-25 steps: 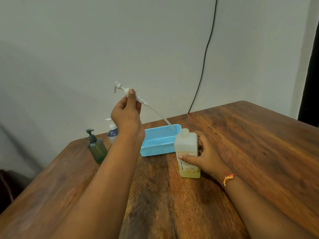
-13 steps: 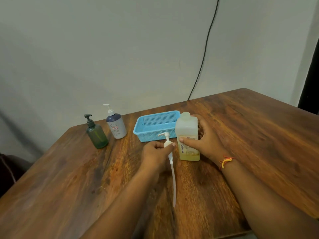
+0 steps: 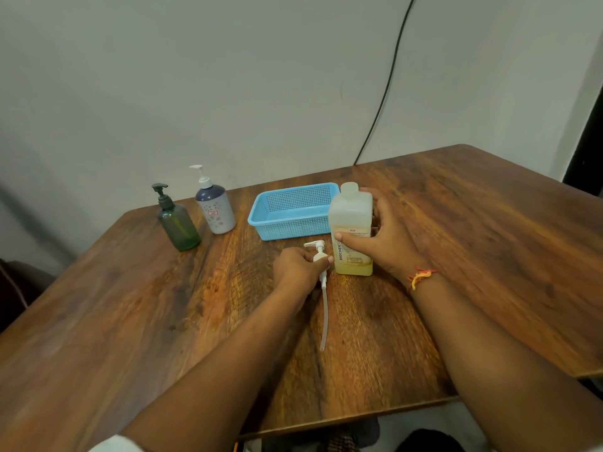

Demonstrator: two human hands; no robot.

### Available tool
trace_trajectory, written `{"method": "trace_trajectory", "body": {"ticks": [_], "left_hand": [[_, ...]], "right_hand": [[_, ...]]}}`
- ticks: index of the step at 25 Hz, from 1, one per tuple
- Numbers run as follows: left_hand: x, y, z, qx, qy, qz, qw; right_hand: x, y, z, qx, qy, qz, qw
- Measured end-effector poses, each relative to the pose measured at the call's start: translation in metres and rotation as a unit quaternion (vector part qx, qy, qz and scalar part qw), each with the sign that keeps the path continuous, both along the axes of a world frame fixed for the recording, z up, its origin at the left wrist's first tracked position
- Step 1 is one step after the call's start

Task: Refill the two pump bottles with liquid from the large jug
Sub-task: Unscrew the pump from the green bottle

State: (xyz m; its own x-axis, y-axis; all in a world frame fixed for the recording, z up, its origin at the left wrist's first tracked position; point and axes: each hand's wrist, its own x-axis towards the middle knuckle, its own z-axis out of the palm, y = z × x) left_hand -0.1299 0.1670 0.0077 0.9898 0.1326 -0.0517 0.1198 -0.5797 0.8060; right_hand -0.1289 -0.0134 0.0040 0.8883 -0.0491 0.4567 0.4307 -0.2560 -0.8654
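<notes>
White pump (image 3: pixel 323 280) pinched by left hand (image 3: pixel 298 265), jug (image 3: pixel 350 216) gripped by right hand (image 3: pixel 385 243).

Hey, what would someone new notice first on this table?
Probably the right hand gripping the pale jug mid-table, with the left hand holding a loose white pump beside it, its tube lying on the table. Behind sit a blue basket and, far left, a green pump bottle and a grey pump bottle.

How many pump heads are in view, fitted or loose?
3. A dark pump on the green bottle, a white pump on the grey bottle beside it, and a loose pump with its tube, gripped by the left hand beside the jug.
</notes>
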Motion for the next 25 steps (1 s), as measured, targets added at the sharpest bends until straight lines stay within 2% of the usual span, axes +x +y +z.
{"method": "trace_trajectory", "body": {"ticks": [3,5,8,10,12,15,17,19,25], "left_hand": [[-0.002,-0.001,0.0,-0.002,-0.012,-0.006,1.0],[-0.006,0.0,0.0,0.003,-0.026,-0.012,1.0],[-0.013,0.005,0.0,-0.001,-0.04,-0.003,0.999],[-0.016,0.012,0.001,-0.002,-0.056,0.009,0.998],[-0.019,0.022,0.004,-0.006,-0.073,0.013,0.997],[-0.025,0.04,0.011,-0.023,-0.088,0.018,0.996],[-0.029,0.053,0.014,-0.028,-0.101,0.024,0.994],[-0.031,0.07,0.015,-0.037,-0.108,0.037,0.993],[-0.008,0.147,0.01,-0.059,-0.118,0.123,0.984]], "right_hand": [[-0.003,0.002,0.002,-0.02,-0.004,-0.034,0.999],[-0.007,0.001,0.004,-0.051,-0.037,-0.101,0.993],[-0.014,-0.001,0.012,-0.1,-0.111,-0.219,0.964],[-0.023,0.002,0.024,-0.133,-0.18,-0.263,0.938],[-0.038,0.014,0.035,-0.168,-0.243,-0.266,0.917],[-0.062,0.051,0.042,-0.236,-0.291,-0.203,0.904],[-0.069,0.082,0.042,-0.27,-0.263,-0.148,0.914],[-0.066,0.113,0.04,-0.281,-0.178,-0.113,0.936],[-0.017,0.181,0.027,-0.27,0.032,-0.091,0.958]]}}
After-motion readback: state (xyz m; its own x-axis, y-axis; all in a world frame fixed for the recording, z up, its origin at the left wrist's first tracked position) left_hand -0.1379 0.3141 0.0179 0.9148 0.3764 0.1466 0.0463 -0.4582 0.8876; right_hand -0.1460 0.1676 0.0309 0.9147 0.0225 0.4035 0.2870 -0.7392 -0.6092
